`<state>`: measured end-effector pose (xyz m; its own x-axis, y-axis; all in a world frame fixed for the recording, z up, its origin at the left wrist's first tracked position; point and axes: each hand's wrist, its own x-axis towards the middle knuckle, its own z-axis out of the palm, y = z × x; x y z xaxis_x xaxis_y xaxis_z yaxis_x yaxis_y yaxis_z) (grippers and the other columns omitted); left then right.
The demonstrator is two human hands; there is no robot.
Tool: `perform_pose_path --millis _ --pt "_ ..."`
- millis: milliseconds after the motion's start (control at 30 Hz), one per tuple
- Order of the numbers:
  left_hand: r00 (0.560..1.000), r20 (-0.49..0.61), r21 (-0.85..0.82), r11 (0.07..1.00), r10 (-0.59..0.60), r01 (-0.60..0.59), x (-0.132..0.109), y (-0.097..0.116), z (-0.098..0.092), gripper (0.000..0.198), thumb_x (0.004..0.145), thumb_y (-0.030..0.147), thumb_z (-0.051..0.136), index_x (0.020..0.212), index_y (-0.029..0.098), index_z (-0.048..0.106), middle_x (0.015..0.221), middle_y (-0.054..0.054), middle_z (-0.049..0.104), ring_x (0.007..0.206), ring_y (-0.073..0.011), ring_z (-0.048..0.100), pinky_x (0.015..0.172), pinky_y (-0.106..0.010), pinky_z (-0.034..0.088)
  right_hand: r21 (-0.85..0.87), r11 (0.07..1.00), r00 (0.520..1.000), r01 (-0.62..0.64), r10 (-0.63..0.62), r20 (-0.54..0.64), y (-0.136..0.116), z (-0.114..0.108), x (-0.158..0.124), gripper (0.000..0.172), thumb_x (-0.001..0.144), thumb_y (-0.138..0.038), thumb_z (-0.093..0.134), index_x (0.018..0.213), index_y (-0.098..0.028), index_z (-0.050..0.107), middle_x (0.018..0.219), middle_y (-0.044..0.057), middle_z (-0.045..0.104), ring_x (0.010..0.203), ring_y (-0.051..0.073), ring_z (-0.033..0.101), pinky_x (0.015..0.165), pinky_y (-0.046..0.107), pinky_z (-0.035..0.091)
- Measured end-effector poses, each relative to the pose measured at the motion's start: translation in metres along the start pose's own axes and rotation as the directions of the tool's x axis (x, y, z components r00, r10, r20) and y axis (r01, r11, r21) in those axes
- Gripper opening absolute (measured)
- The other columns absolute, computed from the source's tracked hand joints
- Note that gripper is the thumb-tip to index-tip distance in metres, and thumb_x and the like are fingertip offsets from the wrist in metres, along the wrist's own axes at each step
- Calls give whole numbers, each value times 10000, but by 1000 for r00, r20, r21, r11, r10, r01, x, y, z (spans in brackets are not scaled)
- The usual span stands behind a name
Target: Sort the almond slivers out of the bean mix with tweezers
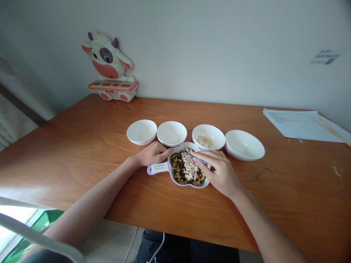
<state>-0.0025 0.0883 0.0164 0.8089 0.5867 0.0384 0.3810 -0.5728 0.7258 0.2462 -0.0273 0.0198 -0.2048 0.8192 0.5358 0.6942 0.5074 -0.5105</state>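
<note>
right grip (221, 170) pinching tweezers (199, 159), left grip (151, 154) unclear against purple-rimmed dish (182, 184), handle label (159, 167) illegible

A room in a home is suggested by the cow-shaped toy keyboard (113, 69), which is stood at the far left of a wooden table (68, 146), close to a plain, pale wall (203, 47). The same domestic character is given by the four small white bowls (172, 133) set in a row across the middle of the tabletop, and by the pale, folded fabric (13, 122), perhaps a curtain, seen at the left edge. Paper sheets (304, 126) are laid at the far right, as on a household desk.
</note>
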Motion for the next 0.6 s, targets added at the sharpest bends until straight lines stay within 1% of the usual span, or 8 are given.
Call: perform_pose_path --millis 100,267,433,600 --pt "1000 3 -2 1000 -2 2 0 0 0 612 1049 454 357 541 132 468 516 -14 511 470 -73 394 442 -193 294 -2 1000 1000 -16 16 7 0 0 0 256 992 -247 602 1214 -280 723 1134 33 781 1026 218 721 910 436 526" --pt "1000 3 -3 1000 -19 19 0 1 -1 617 1045 466 359 529 138 441 495 -7 493 454 -68 383 424 -188 274 -18 998 998 -58 58 8 2 2 -1 254 993 -249 596 1207 -293 726 1128 29 782 1030 226 720 912 439 529" --pt "1000 -1 -8 1000 -7 7 0 0 0 614 1045 462 368 533 134 454 508 -8 499 462 -67 382 425 -188 270 -21 996 995 -92 91 -46 7 5 -2 227 984 -240 605 1169 -266 735 1132 36 782 1053 236 720 943 437 533" --pt "1000 3 -14 1000 -19 19 0 1 -1 617 1045 467 364 532 134 447 504 -9 496 463 -68 384 424 -187 264 -17 996 994 -86 85 -64 7 5 -2 211 990 -226 595 1153 -250 728 1123 37 784 1043 234 721 932 433 533"
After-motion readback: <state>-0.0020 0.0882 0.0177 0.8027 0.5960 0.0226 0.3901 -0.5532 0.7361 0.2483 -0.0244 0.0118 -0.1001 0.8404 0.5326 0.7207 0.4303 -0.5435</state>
